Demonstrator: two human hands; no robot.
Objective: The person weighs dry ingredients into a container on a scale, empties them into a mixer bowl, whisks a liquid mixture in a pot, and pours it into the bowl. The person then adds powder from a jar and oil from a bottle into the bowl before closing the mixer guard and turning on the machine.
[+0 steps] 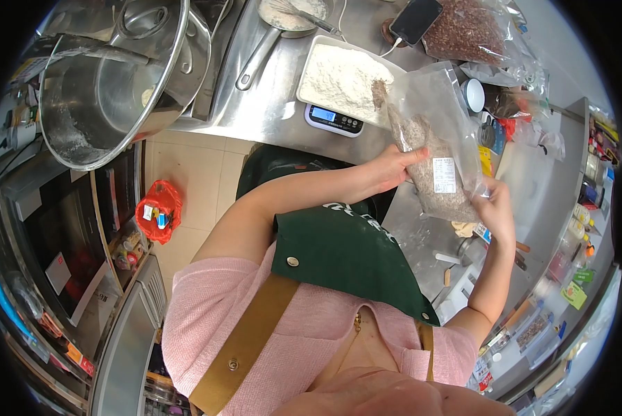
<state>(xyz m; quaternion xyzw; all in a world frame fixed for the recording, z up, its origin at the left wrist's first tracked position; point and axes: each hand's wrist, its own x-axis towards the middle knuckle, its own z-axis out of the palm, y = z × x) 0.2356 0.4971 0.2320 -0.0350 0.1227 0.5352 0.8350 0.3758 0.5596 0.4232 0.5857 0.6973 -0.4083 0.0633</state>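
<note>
1. Clock set on the bag, 12 = top of view. Bag is clear plastic, tilted, lifted over the bench, part full of light-brown bits, printed label facing up.
2. Left hand, 8 o'clock: clamped on bag's side, thumb on top.
3. Right hand, between 4 and 5: fingers closed, pinching bag's bottom corner.
4. Tray, 10 o'clock: heaped with white powder; brown bits on powder at the side nearest the bag.
5. Scale, between 9 and 10: display lit, its back part hidden by tray.
6. Pan, between 10 and 11: powder inside, whisk lying across it.
7. Phone, 12: white cable plugged in.
8. Big sack, between 12 and 1: clear, full of red-brown bits.
9. Steel bowl, 9: large, powder-smeared wall.
10. Red carrier, between 8 and 9: on floor, small items inside.
</note>
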